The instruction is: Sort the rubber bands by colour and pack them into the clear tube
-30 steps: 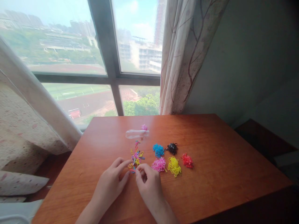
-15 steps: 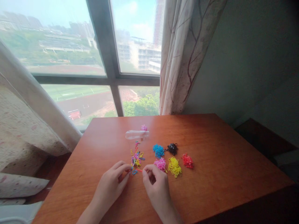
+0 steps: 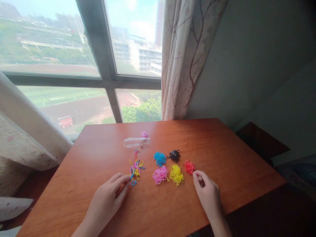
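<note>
- beside the mixed pile of bands (image 3: 136, 168), the left hand (image 3: 108, 194) keeps narrow fingertips at a blue band (image 3: 132, 176); whether gripped, i cannot tell
- at the edge of the red pile (image 3: 189, 167), the right hand (image 3: 207, 191) has thumb and forefinger nearly meeting; any hold is unclear
- between the hands, a pink pile (image 3: 160, 174) and a yellow pile (image 3: 176, 174)

Homelike room, patterned curtains (image 3: 181, 59), window (image 3: 106, 52), wooden table (image 3: 153, 210)
</note>
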A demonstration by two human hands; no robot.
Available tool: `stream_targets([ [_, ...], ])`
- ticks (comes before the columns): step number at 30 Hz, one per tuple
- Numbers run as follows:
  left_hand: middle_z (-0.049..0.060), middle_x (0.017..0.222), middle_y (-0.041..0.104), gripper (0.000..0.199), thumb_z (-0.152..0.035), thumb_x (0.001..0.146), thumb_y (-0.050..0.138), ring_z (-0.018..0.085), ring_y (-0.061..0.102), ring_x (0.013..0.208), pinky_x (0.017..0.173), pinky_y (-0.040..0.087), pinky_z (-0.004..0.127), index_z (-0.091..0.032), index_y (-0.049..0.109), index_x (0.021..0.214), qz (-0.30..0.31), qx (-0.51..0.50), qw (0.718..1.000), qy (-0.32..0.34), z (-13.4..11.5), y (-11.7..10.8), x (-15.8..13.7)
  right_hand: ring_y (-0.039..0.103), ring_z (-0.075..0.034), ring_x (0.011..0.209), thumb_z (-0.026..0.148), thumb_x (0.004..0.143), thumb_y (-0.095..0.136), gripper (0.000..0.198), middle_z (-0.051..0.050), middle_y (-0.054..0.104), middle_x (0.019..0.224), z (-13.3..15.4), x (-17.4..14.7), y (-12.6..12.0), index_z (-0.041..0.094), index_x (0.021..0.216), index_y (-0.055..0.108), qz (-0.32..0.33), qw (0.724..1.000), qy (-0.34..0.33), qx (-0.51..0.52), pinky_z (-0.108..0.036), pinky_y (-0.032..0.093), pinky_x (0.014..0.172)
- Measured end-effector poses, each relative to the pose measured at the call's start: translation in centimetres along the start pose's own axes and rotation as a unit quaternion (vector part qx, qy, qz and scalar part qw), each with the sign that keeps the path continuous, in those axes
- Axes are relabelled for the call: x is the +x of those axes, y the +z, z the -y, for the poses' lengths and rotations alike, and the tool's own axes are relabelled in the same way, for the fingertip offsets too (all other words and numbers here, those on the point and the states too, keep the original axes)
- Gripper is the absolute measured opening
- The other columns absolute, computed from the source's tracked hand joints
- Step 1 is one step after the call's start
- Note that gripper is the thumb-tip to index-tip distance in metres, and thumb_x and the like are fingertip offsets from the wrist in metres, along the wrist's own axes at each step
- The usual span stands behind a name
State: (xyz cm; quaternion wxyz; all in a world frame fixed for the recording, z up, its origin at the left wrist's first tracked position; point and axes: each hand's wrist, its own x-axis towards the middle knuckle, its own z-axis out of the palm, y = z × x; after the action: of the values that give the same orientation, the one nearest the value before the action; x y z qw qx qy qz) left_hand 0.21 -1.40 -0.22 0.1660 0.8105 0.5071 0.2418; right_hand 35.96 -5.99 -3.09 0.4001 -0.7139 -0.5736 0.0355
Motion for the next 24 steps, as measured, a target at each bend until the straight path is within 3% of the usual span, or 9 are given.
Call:
stream_targets([
  [7, -0.001, 0.081, 0.067, 0.022, -0.026, 0.093, 0.047, 0.012, 0.064, 0.062, 0.060, 0.048, 0.018, -0.024, 0.067, 0.103, -0.009, 0.009, 1.000, 0.012, 0.0, 0.0, 0.1, 0.067, -0.016, 0.061, 0.041, 0.095, 0.048, 0.029, -0.004, 0.072, 0.075, -1.7, 0.9, -0.7, 0.020, 0.087, 0.068, 0.060, 0.997, -0.041, -0.030, -0.024, 0.049, 0.059],
  [13, -0.001, 0.080, 0.065, 0.022, -0.027, 0.093, 0.046, 0.012, 0.063, 0.061, 0.059, 0.047, 0.019, -0.023, 0.066, 0.102, 0.001, 0.014, 1.000, 0.005, 0.0, 0.1, 0.1, 0.070, -0.018, 0.066, 0.038, 0.095, 0.049, 0.027, -0.007, 0.075, 0.084, -1.6, 0.8, -0.5, 0.019, 0.092, 0.069, 0.005, 0.998, -0.046, -0.048, -0.025, 0.050, 0.061],
  [17, -0.002, 0.077, 0.064, 0.022, -0.028, 0.095, 0.045, 0.012, 0.062, 0.059, 0.058, 0.046, 0.020, -0.024, 0.066, 0.099, 0.020, 0.027, 0.999, 0.004, -0.6, 0.3, 0.4, 0.068, -0.017, 0.060, 0.035, 0.095, 0.051, 0.023, -0.005, 0.073, 0.076, 1.1, -0.6, 0.7, 0.019, 0.092, 0.068, -0.010, 0.998, -0.054, 0.007, -0.023, 0.050, 0.059],
  [20, -0.001, 0.080, 0.066, 0.022, -0.027, 0.095, 0.043, 0.013, 0.063, 0.063, 0.059, 0.046, 0.021, -0.025, 0.065, 0.097, 0.033, 0.041, 0.999, 0.014, -1.7, 0.1, 1.4, 0.069, -0.016, 0.068, 0.027, 0.096, 0.047, 0.020, -0.005, 0.072, 0.082, 4.5, -2.1, 2.0, 0.020, 0.093, 0.066, 0.056, 0.992, -0.088, 0.076, -0.022, 0.050, 0.065],
  [24, 0.001, 0.090, 0.069, 0.022, -0.024, 0.095, 0.042, 0.014, 0.065, 0.071, 0.062, 0.045, 0.022, -0.024, 0.064, 0.094, 0.062, 0.067, 0.995, 0.032, -3.7, -0.5, 3.9, 0.064, -0.015, 0.063, 0.020, 0.095, 0.045, 0.019, -0.001, 0.066, 0.072, 8.9, -4.0, 3.9, 0.022, 0.091, 0.063, 0.121, 0.975, -0.140, 0.120, -0.022, 0.045, 0.061],
])
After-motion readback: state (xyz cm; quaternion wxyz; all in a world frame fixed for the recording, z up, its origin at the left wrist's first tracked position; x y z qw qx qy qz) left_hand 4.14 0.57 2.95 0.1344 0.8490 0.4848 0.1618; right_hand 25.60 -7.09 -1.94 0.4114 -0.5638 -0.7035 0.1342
